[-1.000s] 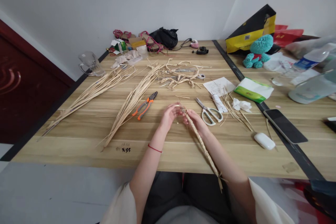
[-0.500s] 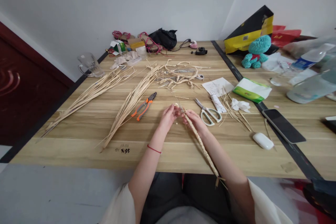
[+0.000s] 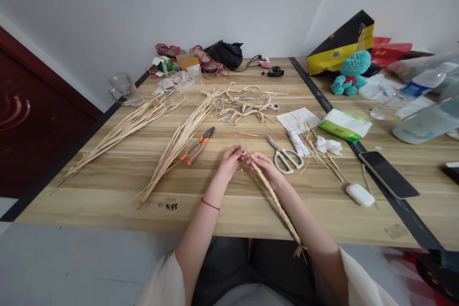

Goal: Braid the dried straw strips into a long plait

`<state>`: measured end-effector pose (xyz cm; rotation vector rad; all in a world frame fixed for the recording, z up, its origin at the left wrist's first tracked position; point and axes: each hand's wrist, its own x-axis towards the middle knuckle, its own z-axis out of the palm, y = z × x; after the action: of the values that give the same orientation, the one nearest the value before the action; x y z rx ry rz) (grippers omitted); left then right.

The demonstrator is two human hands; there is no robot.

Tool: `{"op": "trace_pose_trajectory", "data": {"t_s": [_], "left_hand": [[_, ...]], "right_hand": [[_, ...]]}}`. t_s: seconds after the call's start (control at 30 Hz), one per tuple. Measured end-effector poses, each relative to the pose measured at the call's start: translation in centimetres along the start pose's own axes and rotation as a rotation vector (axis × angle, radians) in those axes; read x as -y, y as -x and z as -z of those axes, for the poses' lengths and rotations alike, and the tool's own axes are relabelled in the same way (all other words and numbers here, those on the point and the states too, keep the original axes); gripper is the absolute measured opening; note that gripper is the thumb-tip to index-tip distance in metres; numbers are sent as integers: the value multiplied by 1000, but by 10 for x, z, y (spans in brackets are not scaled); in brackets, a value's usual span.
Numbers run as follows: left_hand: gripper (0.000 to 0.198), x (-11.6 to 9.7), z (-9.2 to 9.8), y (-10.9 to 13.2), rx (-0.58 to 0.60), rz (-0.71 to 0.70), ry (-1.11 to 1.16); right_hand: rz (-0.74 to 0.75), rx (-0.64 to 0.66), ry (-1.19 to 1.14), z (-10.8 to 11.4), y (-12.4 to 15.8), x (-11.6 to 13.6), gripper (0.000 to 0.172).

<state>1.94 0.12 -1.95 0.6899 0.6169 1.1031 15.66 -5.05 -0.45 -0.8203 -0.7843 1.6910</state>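
- Head view: the wrapped stem (image 3: 275,199) slants with its long axis from 11 o'clock to 5 o'clock, upper end between both hands, lower end past the table (image 3: 107,201) edge, over the lap.
- Right hand (image 3: 265,168): nearer to the stem's length, fingers closed round it just below the tip; from here the stem trails toward 5 o'clock, close beside the forearm.
- Left hand (image 3: 230,158): narrow, thumb and fingertips pinching the stem's upper end at their 2 o'clock; the strand detail there is too small to tell.
- Scissors (image 3: 279,148) lie at the right hand's 2 o'clock, pliers (image 3: 203,139) at the left hand's 10 o'clock.
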Motion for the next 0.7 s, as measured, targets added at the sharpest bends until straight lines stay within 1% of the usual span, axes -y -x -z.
{"op": "trace_pose_trajectory", "data": {"t_s": [0.17,0.3,0.4,0.7], "left_hand": [[37,-1,-2,1,25,1,-39],[39,1,-2,0,-21,-15,-96],[40,2,-3,0,-38,-25,-102],[39,3,-2,-1,-22,-37,-105]], "right_hand": [[-2,-27,-11,1,-1,0,20],[19,-80,-3,0,-2,-1,22],[32,-75,18,-1,-2,-2,23],[28,-94,23,-2,-2,-3,23]]}}
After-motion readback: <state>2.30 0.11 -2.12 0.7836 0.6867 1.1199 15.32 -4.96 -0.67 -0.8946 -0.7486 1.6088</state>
